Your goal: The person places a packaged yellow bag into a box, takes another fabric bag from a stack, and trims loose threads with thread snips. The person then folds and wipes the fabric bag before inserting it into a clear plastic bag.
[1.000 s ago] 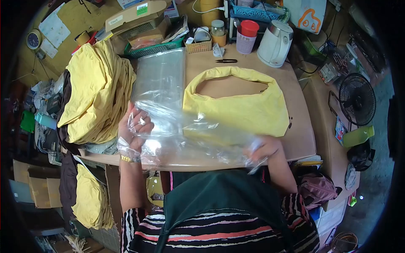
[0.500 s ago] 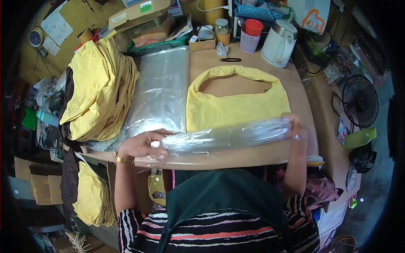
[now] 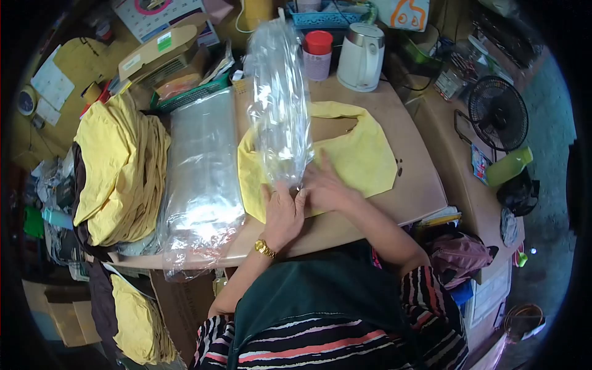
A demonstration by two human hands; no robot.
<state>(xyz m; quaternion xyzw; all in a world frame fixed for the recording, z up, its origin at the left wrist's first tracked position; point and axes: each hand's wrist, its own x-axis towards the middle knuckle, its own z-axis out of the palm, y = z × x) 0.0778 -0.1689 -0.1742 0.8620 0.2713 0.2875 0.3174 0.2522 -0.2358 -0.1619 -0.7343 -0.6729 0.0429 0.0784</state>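
A clear plastic bag (image 3: 280, 98) stands up from the table, puffed out and tall, in front of a yellow fabric bag (image 3: 354, 157) lying flat. At its lower end my left hand (image 3: 283, 216), with a gold watch or bracelet on the wrist, grips the plastic. My right hand (image 3: 327, 185) is beside that end, over the yellow bag, slightly blurred, with its fingers stretched apart. Whether it touches the plastic I cannot tell. The plastic hides the left part of the yellow bag's handle.
Flat clear plastic bags (image 3: 203, 148) lie in a stack to the left, next to a heap of yellow fabric bags (image 3: 114, 172). A white kettle (image 3: 361, 61) and a red-lidded container (image 3: 317, 58) stand at the back. A black fan (image 3: 498, 113) is at the right.
The plastic bag has gone from stretched level between both hands to upright and puffed out. My right hand has moved left, away from its end, and both hands are now close together.
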